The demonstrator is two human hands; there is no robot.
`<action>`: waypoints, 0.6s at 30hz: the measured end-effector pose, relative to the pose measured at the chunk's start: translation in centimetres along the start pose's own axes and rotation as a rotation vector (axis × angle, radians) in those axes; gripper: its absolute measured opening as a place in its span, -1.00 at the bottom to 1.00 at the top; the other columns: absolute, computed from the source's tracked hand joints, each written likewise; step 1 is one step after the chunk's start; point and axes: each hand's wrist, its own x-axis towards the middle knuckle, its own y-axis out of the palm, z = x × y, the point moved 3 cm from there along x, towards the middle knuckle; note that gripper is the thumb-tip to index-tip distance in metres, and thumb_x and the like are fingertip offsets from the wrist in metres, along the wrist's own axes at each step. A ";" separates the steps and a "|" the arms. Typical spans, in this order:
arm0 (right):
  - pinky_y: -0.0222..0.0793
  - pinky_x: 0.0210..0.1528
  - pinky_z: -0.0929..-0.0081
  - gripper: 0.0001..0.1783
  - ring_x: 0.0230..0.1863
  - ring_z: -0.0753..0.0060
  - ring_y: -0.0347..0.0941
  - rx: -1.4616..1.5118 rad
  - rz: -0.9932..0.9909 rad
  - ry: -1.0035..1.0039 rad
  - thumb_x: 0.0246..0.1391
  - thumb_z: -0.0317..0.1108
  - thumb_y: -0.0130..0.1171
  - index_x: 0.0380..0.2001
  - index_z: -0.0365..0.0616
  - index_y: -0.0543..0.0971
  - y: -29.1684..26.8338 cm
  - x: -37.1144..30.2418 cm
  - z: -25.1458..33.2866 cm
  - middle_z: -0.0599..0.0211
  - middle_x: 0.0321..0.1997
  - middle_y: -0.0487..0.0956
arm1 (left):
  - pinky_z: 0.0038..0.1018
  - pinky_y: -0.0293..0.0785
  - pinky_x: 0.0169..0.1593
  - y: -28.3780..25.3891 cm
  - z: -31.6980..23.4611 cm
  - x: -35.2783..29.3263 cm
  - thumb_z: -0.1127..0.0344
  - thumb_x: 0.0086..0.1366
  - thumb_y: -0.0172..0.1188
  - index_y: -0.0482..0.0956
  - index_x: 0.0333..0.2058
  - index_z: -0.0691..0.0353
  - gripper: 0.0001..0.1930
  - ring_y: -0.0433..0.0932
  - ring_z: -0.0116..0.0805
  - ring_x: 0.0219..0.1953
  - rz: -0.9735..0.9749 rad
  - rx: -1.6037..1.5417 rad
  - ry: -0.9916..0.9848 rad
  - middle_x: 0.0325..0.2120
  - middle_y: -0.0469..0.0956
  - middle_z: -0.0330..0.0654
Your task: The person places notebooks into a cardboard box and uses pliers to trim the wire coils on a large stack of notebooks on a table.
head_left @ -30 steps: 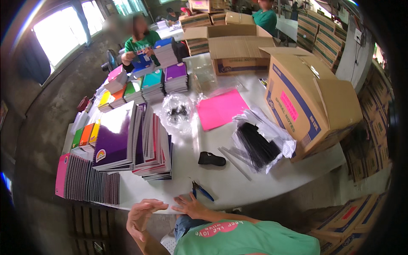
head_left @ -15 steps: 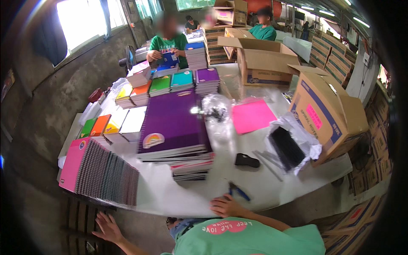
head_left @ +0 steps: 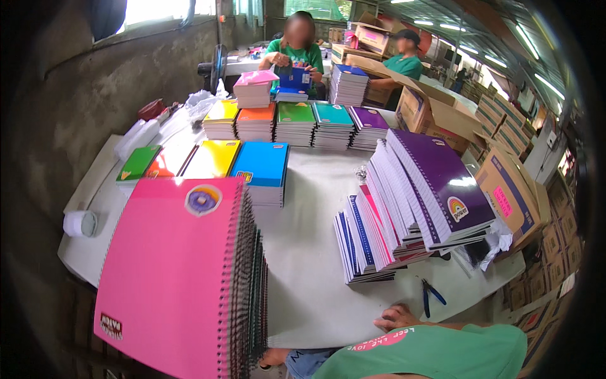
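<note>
A tall stack of pink-covered spiral notebooks (head_left: pixel 167 265) rises at the near left, its coils to the right. My left hand is out of sight; the pink stack covers the area where it was seen earlier. At the table's near edge rests my right hand (head_left: pixel 394 317), fingers curled with nothing visible in them. A pair of blue-handled cutting pliers (head_left: pixel 431 298) lies open just right of it, untouched. Beyond this hand stands an uneven, leaning stack of notebooks, with purple spiral notebooks (head_left: pixel 435 183) on top and white pages (head_left: pixel 379 237) showing below.
Rows of colored notebook stacks, such as the blue one (head_left: pixel 259 165) and the green one (head_left: pixel 295 114), line the table (head_left: pixel 309 234). A co-worker (head_left: pixel 291 50) handles a blue notebook at the far side. Open cardboard boxes (head_left: pixel 511 196) stand at the right.
My view has shifted: the pink stack looms larger and the purple stack appears farther right. My left hand, seen open before, has gone from view. My right hand remains at the table edge.
</note>
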 end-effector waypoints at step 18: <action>0.15 0.09 0.14 -0.44 0.02 0.31 0.25 0.078 0.092 -0.028 -0.05 -0.04 0.04 0.10 0.25 0.37 -0.7 0.3 -0.5 0.38 -0.03 0.34 | -0.23 0.26 0.12 5.9 -7.8 5.1 0.08 0.19 0.11 0.26 0.14 0.17 -0.42 0.36 -0.11 0.07 0.325 0.503 -0.026 0.01 0.40 -0.05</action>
